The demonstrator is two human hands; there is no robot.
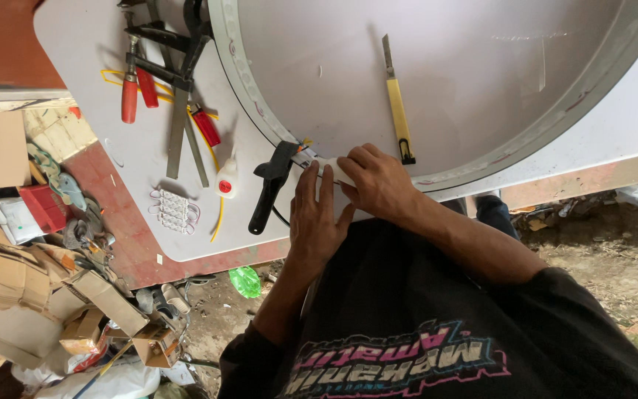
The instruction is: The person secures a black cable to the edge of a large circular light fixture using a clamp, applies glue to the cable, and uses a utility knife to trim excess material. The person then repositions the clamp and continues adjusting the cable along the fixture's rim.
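My left hand [317, 218] lies flat with fingers together against the near rim of a large round white panel with a grey metal edge [239, 89]. My right hand [375, 179] is curled over a small white piece [331, 168] pressed on that rim. A black spring clamp [269, 185] grips the rim just left of my hands. A yellow utility knife [396, 103] lies on the panel above my right hand.
On the white table [83, 44] lie red-handled bar clamps [138, 81], a metal ruler [179, 133], a small white glue bottle [227, 179], a red lighter [206, 127] and a strip of LED modules [173, 208]. Cardboard scraps [75, 310] clutter the floor on the left.
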